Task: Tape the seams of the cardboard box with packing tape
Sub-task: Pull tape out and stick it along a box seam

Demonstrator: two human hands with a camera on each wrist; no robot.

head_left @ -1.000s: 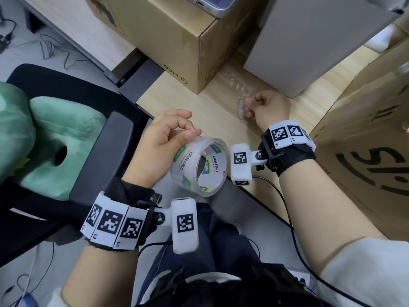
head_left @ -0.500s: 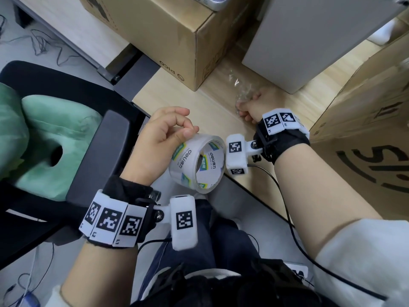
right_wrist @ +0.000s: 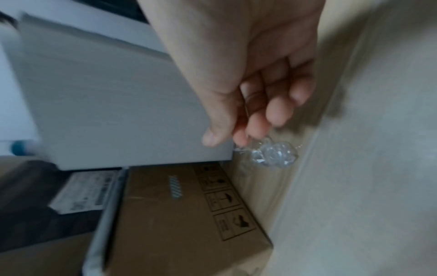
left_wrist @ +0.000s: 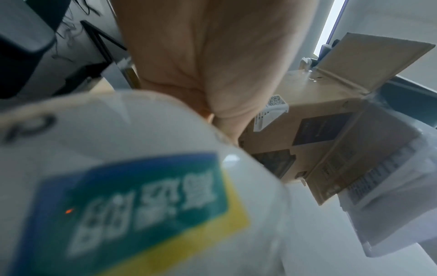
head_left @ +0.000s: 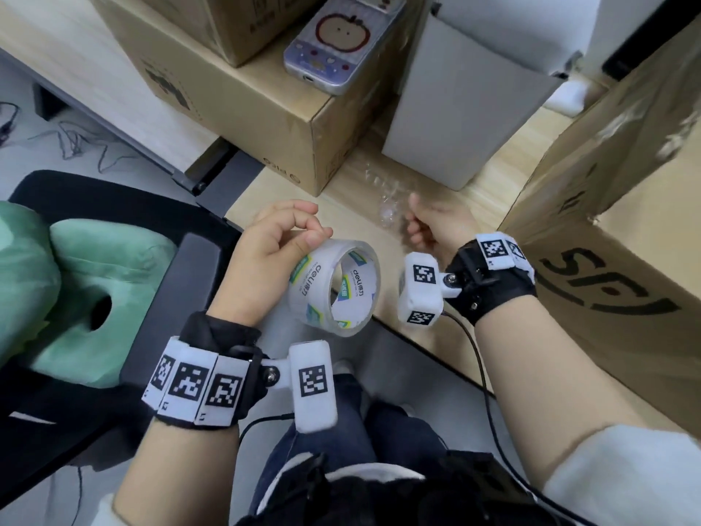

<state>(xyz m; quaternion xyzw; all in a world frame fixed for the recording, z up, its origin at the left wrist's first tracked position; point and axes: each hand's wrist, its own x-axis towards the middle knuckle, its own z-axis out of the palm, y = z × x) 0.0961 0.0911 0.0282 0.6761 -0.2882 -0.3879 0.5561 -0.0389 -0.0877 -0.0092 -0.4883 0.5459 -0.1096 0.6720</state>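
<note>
The big brown cardboard box with black lettering (head_left: 607, 298) stands at my right, untouched; a one-handed tape pull could shove it. My left hand (head_left: 265, 260) curls round the clear packing-tape roll with green-yellow labels (head_left: 333, 286), whose free end may reseal. A crumpled clear tape wad (right_wrist: 274, 155) clings at the curled fingertips of my right hand (right_wrist: 248, 65); pinched or merely stuck, I cannot tell. The light wooden desk (head_left: 273, 191) is crowded with smaller cartons (head_left: 246, 119); a black office chair (head_left: 95, 191) sits left.

Left hand (left_wrist: 212, 56) seemingly grips tape roll (left_wrist: 123, 186)
</note>
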